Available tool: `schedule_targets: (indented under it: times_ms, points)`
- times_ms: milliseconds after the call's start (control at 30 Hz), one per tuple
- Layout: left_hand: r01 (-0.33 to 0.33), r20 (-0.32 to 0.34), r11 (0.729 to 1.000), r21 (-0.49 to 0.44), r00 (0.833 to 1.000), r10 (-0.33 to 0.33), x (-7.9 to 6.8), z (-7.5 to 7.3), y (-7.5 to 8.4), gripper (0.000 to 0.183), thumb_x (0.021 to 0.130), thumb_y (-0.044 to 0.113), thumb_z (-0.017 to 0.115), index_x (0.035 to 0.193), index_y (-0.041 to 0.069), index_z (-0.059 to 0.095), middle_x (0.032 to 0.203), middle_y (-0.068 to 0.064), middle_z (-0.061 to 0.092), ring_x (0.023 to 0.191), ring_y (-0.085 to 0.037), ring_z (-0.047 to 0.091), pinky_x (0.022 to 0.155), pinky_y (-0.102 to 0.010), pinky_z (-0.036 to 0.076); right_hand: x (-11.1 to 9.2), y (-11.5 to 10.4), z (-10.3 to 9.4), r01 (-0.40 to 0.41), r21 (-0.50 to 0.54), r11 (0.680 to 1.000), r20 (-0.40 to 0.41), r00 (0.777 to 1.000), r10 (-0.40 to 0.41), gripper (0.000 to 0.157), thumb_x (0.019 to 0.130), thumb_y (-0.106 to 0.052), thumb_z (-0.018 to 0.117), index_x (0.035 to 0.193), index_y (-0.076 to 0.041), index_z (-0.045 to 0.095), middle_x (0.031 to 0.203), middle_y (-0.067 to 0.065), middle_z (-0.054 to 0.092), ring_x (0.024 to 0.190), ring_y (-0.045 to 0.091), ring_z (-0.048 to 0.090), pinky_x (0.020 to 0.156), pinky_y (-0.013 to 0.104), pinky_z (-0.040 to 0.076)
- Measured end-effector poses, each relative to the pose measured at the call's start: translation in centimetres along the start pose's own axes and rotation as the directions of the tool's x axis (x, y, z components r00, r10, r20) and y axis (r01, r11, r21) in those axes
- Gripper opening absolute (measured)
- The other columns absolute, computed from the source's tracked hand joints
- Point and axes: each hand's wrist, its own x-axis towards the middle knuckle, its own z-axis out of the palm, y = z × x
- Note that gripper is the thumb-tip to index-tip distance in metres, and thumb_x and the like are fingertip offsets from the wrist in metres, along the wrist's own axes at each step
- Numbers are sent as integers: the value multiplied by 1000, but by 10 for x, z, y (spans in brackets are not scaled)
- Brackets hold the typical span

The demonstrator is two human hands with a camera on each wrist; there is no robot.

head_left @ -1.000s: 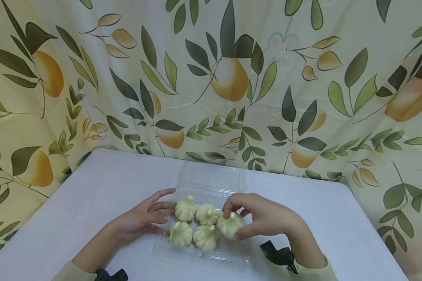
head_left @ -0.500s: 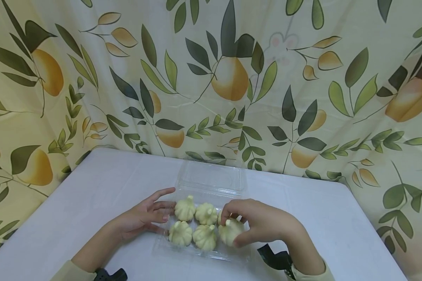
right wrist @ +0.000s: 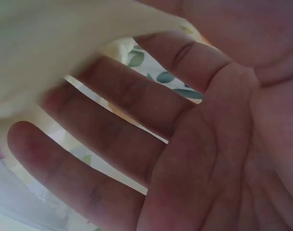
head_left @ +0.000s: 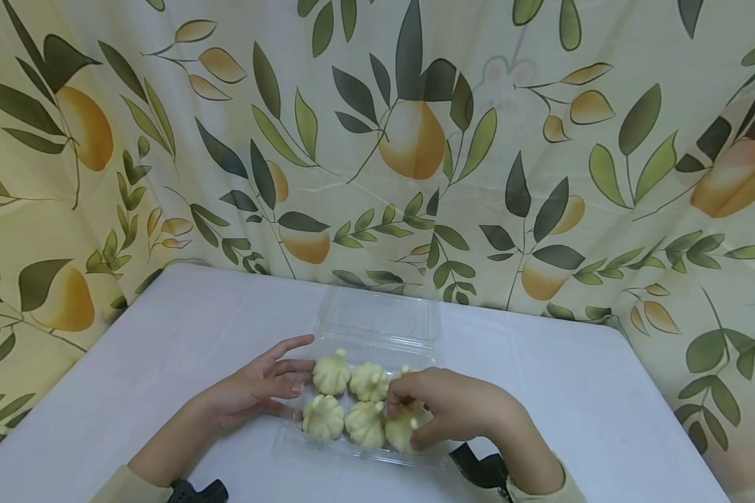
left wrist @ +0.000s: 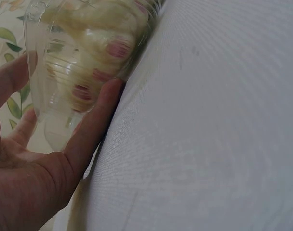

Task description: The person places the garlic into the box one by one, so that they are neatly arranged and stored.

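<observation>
A clear plastic clamshell box (head_left: 409, 457) lies on the table with its lid (head_left: 377, 318) folded back. Pale garlic bulbs stand inside in two rows, among them a back-left bulb (head_left: 331, 373) and a front-middle bulb (head_left: 365, 425). My right hand (head_left: 462, 405) grips a garlic bulb (head_left: 400, 433) between thumb and fingers at the front-right spot, partly hiding it. The back-right bulb (head_left: 405, 370) is mostly covered by that hand. Against the box's left side rests my left hand (head_left: 252, 391), fingers extended; its thumb (left wrist: 96, 120) touches the lower wall in the left wrist view.
A white cloth (head_left: 541, 363) covers the table. Behind it hangs a curtain (head_left: 377, 140) printed with fruit and leaves. Black straps with camera mounts sit on both wrists, the right one (head_left: 481, 469) close to the box's front-right corner.
My right hand has carried its garlic bulb toward me and down, from above the back-right spot into the front-right spot. The left hand has stayed put.
</observation>
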Motion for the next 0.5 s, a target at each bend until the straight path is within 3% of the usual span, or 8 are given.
schedule_targets:
  times_ms: [300, 500]
  points:
    - [-9, 4, 1000, 3, 1000, 9, -1, 1, 1, 79, 96, 6, 61, 160, 26, 18, 159, -27, 24, 144, -37, 36, 94, -56, 51, 0, 3, 0, 16, 12, 1000, 12, 1000, -16, 36, 74, -5, 83, 97, -26, 66, 96, -17, 64, 89, 5, 55, 82, 31, 50]
    - [0, 1, 1000, 12, 1000, 0, -1, 0, 2, 80, 96, 6, 62, 159, 28, 18, 160, -25, 25, 143, -34, 38, 94, -55, 51, 4, 1, 6, 3, -43, 999, -6, 1000, -3, 35, 69, 0, 81, 90, -24, 68, 90, -18, 62, 83, 5, 53, 76, 24, 48]
